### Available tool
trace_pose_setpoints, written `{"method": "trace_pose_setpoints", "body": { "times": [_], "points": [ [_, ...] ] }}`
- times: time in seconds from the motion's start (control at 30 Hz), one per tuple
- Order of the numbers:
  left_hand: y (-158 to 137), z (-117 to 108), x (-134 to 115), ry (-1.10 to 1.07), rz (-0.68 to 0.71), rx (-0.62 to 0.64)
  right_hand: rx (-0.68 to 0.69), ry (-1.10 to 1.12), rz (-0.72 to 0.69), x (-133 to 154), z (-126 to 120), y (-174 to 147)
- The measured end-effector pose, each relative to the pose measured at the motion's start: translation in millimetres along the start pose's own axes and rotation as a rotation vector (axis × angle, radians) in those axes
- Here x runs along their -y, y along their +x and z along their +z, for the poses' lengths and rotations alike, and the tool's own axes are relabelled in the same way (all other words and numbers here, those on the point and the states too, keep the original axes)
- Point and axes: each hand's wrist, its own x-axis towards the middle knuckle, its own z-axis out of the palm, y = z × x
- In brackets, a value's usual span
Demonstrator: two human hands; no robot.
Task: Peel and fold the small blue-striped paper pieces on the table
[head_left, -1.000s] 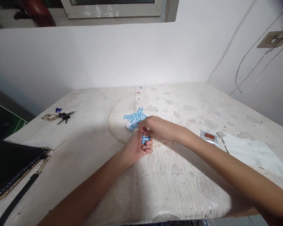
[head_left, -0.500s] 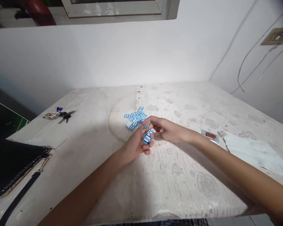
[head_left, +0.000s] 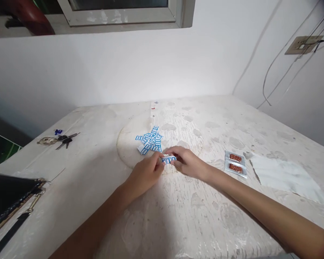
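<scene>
Between my two hands is a small white strip of paper printed with blue rectangles [head_left: 169,159], held just above the table. My left hand [head_left: 148,168] pinches its left end with thumb and fingers. At its right end, my right hand [head_left: 187,162] grips it the same way, fingers curled behind. Just beyond my hands lies a loose pile of similar white pieces with blue outlines [head_left: 151,139], overlapping in different directions. Whether the held strip is a single piece or several stacked ones, I cannot tell.
Keys with a fob [head_left: 66,139] lie at the left beside a small blue object [head_left: 58,132]. A black bag with a strap [head_left: 13,194] sits at the left edge. On the right are a blister pack [head_left: 235,163] and a white cloth or paper sheet [head_left: 288,178]. A wall [head_left: 151,68] stands behind.
Both hands have turned the blue-printed strip from slanted to nearly level, and the left hand now pinches its end instead of cradling it. The camera view has shifted slightly, uncovering the whole blister pack.
</scene>
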Motion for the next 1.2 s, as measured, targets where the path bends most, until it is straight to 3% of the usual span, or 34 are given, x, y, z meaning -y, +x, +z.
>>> {"method": "trace_pose_setpoints", "body": {
  "times": [0.43,0.87,1.2],
  "points": [
    [1.9,6.7,-8.4,0.208,0.047,-0.058,0.024,-0.135,-0.065,3.8,-9.5,-0.1],
    [3.8,8.0,-4.8,0.158,0.067,-0.055,-0.013,-0.11,-0.016,3.7,-5.5,-1.6],
    [3.5,8.6,-4.7,0.149,0.046,-0.052,0.065,-0.065,0.017,13.2,-11.6,-2.6]
  ]
}}
